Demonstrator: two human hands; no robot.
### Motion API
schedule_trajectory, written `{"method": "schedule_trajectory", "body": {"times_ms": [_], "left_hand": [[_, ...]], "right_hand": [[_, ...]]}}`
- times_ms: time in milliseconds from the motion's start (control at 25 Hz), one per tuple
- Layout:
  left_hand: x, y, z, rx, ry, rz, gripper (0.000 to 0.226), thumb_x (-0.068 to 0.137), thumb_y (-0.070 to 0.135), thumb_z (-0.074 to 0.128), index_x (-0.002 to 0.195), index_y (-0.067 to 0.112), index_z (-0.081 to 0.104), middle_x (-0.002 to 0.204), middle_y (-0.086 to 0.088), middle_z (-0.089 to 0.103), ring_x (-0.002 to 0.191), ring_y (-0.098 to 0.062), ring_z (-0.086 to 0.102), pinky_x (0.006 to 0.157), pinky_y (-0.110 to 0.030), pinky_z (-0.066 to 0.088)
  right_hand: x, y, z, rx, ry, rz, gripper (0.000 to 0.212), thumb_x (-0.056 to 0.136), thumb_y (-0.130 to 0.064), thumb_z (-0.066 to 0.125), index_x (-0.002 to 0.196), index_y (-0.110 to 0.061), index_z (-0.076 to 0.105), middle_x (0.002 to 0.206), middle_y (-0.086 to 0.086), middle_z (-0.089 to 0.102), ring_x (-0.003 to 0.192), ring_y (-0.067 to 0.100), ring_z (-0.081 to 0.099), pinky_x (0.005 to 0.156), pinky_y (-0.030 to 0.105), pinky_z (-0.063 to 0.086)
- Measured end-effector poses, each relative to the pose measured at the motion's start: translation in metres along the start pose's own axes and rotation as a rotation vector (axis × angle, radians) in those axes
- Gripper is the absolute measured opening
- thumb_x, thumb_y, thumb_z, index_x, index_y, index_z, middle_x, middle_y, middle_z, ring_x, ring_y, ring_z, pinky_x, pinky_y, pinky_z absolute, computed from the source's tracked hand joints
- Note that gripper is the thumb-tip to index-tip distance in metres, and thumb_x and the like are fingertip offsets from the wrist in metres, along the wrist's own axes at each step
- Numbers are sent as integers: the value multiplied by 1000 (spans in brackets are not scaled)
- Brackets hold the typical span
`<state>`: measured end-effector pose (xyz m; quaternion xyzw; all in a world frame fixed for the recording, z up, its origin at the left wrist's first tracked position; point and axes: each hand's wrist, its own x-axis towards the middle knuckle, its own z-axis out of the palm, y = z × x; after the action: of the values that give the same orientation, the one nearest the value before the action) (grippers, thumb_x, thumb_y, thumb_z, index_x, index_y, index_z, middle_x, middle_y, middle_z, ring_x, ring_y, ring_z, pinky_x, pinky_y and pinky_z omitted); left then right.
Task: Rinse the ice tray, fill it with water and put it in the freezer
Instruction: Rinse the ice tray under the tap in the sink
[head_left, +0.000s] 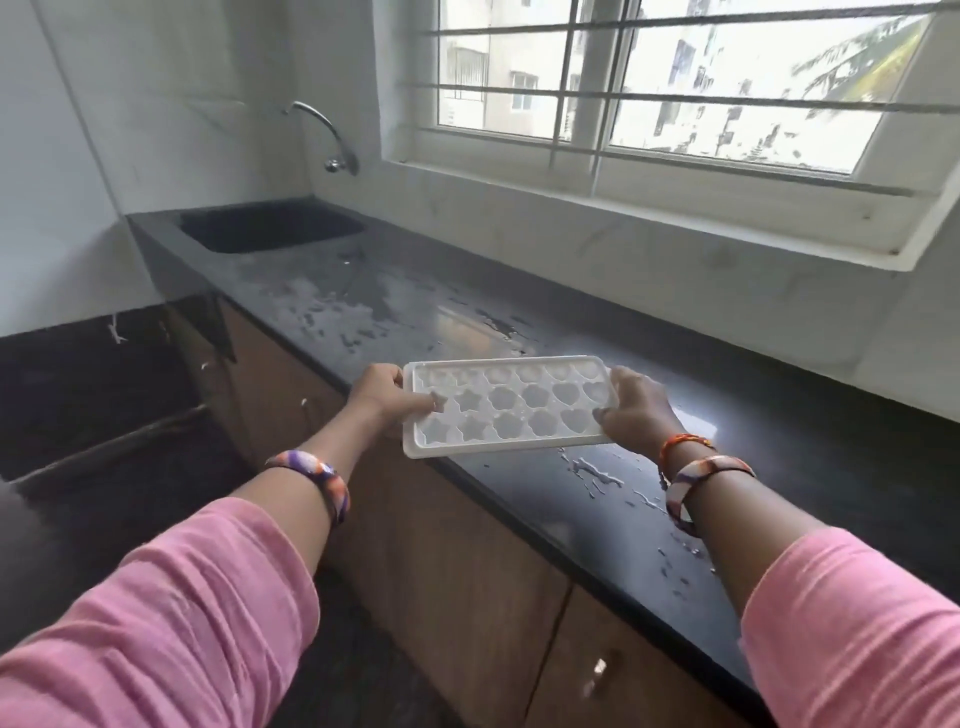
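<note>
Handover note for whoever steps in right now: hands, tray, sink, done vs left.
Left hand: gripping the short left end of the ice tray.
Right hand: gripping the tray's right end.
Tray: held roughly level above the front edge of the wet black counter, well away from the sink and tap.
Done: cannot tell whether it has been rinsed or filled; puddles lie on the counter.
Left: confirm water in the moulds, then carry it to the freezer, which is out of view.
</note>
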<state>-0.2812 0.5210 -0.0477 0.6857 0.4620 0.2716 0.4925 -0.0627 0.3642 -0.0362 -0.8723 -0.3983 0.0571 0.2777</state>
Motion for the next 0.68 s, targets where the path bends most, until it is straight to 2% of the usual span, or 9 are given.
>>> {"method": "schedule_trajectory", "body": {"times_ms": [80,120,200,280,360,440,520,600,680], "left_hand": [[34,-17,-30,5,68,-25,25,66,7,80,67,11,56,71,-7,61,62,-21,58,46,-21,50],[52,-22,-41,18,111,-40,23,66,7,80,66,12,57,75,-8,63,68,-23,61,57,-25,56],[93,-28,-63,1,170,-61,23,67,5,79,65,14,57,82,-9,65,80,-23,63,78,-36,56],[146,-28,-87,-79,171,-79,24,70,-2,75,66,13,56,86,-11,65,84,-24,63,82,-39,55],[196,-29,-111,-174,133,-129,21,73,-9,67,71,8,56,91,-16,63,86,-28,62,82,-41,53],[243,-32,-140,-275,93,-182,13,76,-10,60,79,2,59,93,-18,61,86,-30,60,80,-38,49],[281,-41,-174,-367,59,-240,12,84,2,60,94,-1,64,97,-20,65,90,-33,64,85,-39,50],[319,-52,-207,-448,29,-285,38,88,29,63,112,1,64,111,-19,68,103,-36,66,95,-49,50],[358,-68,-237,-520,30,-333,57,85,54,56,118,7,63,117,-16,68,107,-36,65,98,-52,48]], "right_hand": [[33,-34,36,18,-15,-25,30,82,-8,59,112,-5,56,118,17,60,110,34,54,81,29,41],[49,-49,50,25,-19,-16,32,81,-7,58,113,-5,56,119,17,59,111,34,53,85,31,43],[84,-81,80,60,-17,29,32,80,-6,54,113,-4,54,120,17,58,112,36,53,90,36,45],[130,-113,111,117,19,71,26,83,-8,50,108,-2,56,116,19,60,105,36,55,85,36,46],[175,-142,139,211,41,107,21,87,-10,45,98,1,59,108,22,63,89,34,54,72,31,41],[219,-177,166,279,59,131,22,89,-13,41,85,1,58,101,24,63,83,32,51,69,29,36],[256,-216,191,288,43,131,27,91,-18,40,79,-1,56,97,24,62,86,34,52,71,29,34],[287,-255,215,268,14,106,31,90,-22,41,83,2,60,101,25,64,88,36,54,71,29,35],[317,-290,242,230,-24,104,33,89,-21,44,96,4,63,107,25,64,98,38,58,72,29,35]]}}
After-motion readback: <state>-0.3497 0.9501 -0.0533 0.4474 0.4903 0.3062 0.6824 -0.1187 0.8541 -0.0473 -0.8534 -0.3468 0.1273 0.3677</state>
